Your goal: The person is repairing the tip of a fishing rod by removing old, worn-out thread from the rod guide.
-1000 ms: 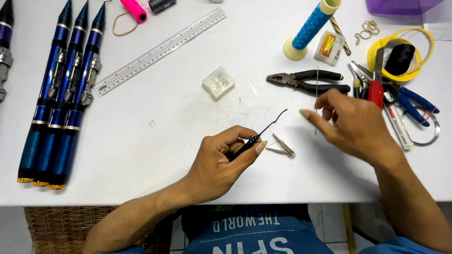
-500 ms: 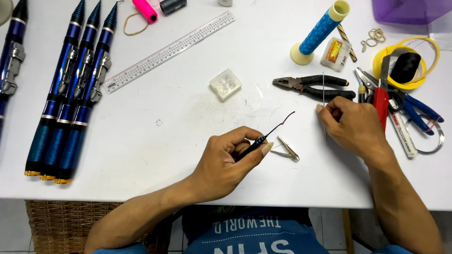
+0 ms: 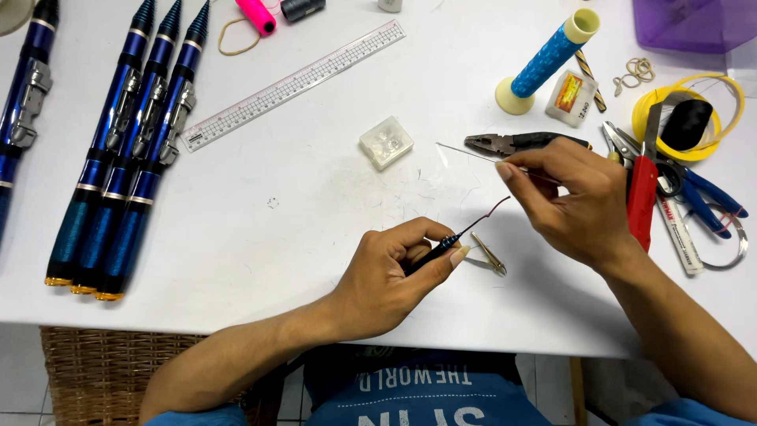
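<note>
My left hand (image 3: 394,272) pinches a thin black rod tip (image 3: 461,234) whose fine dark-red end curves up to the right. My right hand (image 3: 572,197) is just right of that end, fingers closed on a thin straight wire (image 3: 465,151) that sticks out to the upper left. A small metal clip-like piece (image 3: 490,255) lies on the white table (image 3: 315,237) between my hands. Black-handled pliers (image 3: 512,143) lie just behind my right hand.
Several blue telescopic fishing rods (image 3: 130,150) lie at the left, a clear ruler (image 3: 292,84) behind the middle, and a small clear plastic box (image 3: 386,143). A blue grip on a cream base (image 3: 544,61), red-handled cutters (image 3: 643,185), scissors and a yellow ring crowd the right. A wicker basket (image 3: 110,363) stands below.
My right hand has picked up the thin wire and lifted slightly toward the pliers. My left hand keeps its hold on the rod tip, almost unmoved.
</note>
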